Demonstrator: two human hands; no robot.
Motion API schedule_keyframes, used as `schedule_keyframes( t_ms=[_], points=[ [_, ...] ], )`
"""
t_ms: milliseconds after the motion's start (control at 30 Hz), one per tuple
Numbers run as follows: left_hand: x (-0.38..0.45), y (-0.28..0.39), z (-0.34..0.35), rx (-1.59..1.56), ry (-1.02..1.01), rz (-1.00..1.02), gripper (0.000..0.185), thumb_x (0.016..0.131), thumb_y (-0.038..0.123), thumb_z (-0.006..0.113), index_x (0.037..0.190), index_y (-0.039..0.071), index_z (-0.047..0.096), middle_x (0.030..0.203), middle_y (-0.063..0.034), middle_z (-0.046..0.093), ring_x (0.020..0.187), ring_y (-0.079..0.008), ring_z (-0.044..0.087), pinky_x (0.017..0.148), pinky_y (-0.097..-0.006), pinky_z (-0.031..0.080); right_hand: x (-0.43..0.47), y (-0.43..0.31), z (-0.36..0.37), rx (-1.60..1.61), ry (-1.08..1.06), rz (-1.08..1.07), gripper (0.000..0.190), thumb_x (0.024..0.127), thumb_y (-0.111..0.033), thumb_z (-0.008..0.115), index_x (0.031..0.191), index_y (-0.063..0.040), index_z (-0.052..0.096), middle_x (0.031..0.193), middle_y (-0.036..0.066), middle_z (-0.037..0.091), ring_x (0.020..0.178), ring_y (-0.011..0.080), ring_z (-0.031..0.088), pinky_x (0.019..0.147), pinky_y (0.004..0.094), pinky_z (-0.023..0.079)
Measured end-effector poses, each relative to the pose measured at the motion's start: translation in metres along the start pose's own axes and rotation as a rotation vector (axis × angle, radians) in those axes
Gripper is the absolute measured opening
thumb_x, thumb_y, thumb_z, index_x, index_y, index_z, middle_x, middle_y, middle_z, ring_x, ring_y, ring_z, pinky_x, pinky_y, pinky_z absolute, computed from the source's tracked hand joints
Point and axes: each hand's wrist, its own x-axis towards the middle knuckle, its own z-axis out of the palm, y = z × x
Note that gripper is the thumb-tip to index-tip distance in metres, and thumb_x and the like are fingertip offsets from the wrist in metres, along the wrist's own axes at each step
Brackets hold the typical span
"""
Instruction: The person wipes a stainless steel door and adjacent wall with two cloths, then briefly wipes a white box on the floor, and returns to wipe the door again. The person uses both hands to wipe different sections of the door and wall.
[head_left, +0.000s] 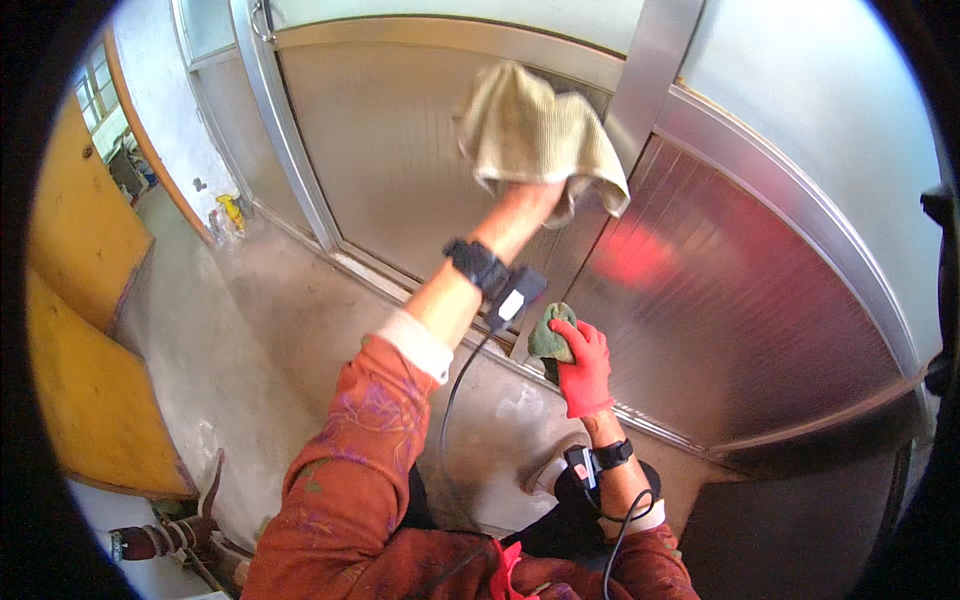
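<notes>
My left hand is raised against the lower panel of an aluminium-framed door. A beige ribbed cloth drapes over it and hides the fingers; only the heel of the hand and the wrist show. Blur softens the cloth's edges. Lower and to the right, my right hand wears a red glove. It grips a crumpled green cloth close to the foot of the door. Vertical streaks mark the panel. The neighbouring ribbed panel carries a red reflection.
A metal door track runs along the concrete floor. Yellow wooden boards stand at the left. By the white wall is a yellow bottle. Black cables hang from devices on both wrists. A dark flat surface lies at lower right.
</notes>
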Motion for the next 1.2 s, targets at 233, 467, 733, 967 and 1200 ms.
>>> schedule_keyframes(
  t_ms=[233, 467, 733, 967, 1200],
  points=[
    [0.021, -0.063, 0.002, -0.248, 0.074, -0.264, 0.068, 0.098, 0.03, 0.061, 0.151, 0.006, 0.027, 0.147, -0.0112, 0.038, 0.136, -0.0261, 0.037, 0.116, -0.0381, 0.028, -0.011, -0.004, 0.021, 0.156, -0.006, 0.236, 0.054, 0.073, -0.003, 0.079, 0.122, -0.021, 0.068, 0.119, 0.011, 0.064, 0.113, 0.0339, 0.059, 0.097, 0.0423, 0.048],
    [-0.053, -0.148, -0.022, -0.156, 0.147, -0.407, 0.064, 0.098, 0.028, 0.06, 0.15, 0.006, 0.029, 0.144, -0.0107, 0.04, 0.134, -0.0254, 0.039, 0.115, -0.038, 0.03, -0.008, 0.008, 0.022, 0.211, 0.019, 0.278, 0.053, 0.074, 0.0, 0.076, 0.123, -0.017, 0.068, 0.118, 0.012, 0.065, 0.113, 0.0339, 0.06, 0.098, 0.0414, 0.049],
    [-0.127, -0.217, -0.04, -0.08, 0.189, -0.533, 0.06, 0.099, 0.026, 0.058, 0.148, 0.005, 0.031, 0.142, -0.01, 0.042, 0.131, -0.0247, 0.042, 0.113, -0.0378, 0.033, -0.003, 0.009, 0.01, 0.352, 0.083, 0.517, 0.054, 0.078, 0.004, 0.074, 0.129, -0.01, 0.065, 0.125, 0.009, 0.066, 0.119, 0.0243, 0.062, 0.104, 0.0351, 0.046],
    [-0.199, -0.282, -0.048, 0.001, 0.206, -0.695, 0.056, 0.1, 0.024, 0.057, 0.147, 0.005, 0.033, 0.139, -0.0095, 0.044, 0.129, -0.024, 0.043, 0.111, -0.0376, 0.035, 0.005, -0.008, 0.012, 0.438, 0.094, 0.612, 0.054, 0.079, 0.006, 0.072, 0.131, -0.008, 0.063, 0.127, 0.006, 0.066, 0.118, 0.0182, 0.06, 0.104, 0.0328, 0.045],
    [-0.286, -0.336, -0.085, 0.089, 0.083, -0.942, 0.052, 0.101, 0.022, 0.055, 0.145, 0.005, 0.035, 0.137, -0.0089, 0.046, 0.127, -0.0233, 0.045, 0.11, -0.0375, 0.037, 0.008, -0.02, 0.013, 0.471, 0.105, 0.692, 0.055, 0.079, 0.006, 0.073, 0.132, -0.007, 0.062, 0.125, 0.005, 0.066, 0.115, 0.0169, 0.061, 0.102, 0.033, 0.047]
  ],
)
